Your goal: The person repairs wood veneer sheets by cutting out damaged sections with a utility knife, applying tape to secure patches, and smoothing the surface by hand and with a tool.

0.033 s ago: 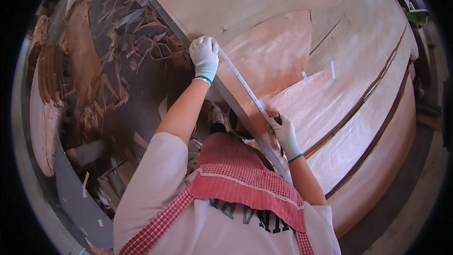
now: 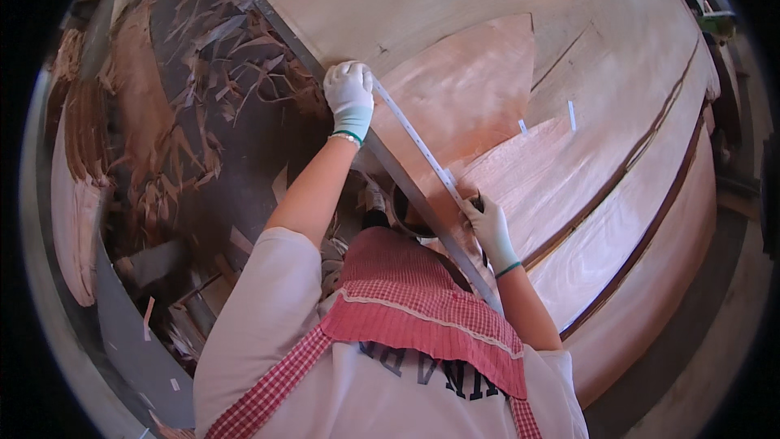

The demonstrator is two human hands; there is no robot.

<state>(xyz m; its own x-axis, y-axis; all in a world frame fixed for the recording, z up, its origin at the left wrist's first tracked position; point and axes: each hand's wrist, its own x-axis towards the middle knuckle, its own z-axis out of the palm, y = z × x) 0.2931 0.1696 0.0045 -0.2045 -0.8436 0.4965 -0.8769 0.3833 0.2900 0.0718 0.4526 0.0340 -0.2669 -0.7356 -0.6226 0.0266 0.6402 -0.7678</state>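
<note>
A narrow strip of white tape [image 2: 416,140] with evenly spaced marks runs taut across the copper-coloured wood veneer sheet [image 2: 471,81], slanting down from left to right. My left hand [image 2: 349,91], in a white glove, is closed at the strip's far end, beside the metal edge bar [image 2: 402,181]. My right hand [image 2: 489,228], also gloved, pinches the near end close to my body. A dark object [image 2: 478,202] pokes out by its fingers, mostly hidden. Short pieces of white tape [image 2: 572,115] stick to the veneer further right.
More pale veneer sheets [image 2: 626,203] overlap to the right, with dark gaps between them. Torn veneer scraps [image 2: 264,65] litter the floor to the left, near a stack of veneer strips [image 2: 81,187]. A round dark container [image 2: 406,213] shows partly under the bar.
</note>
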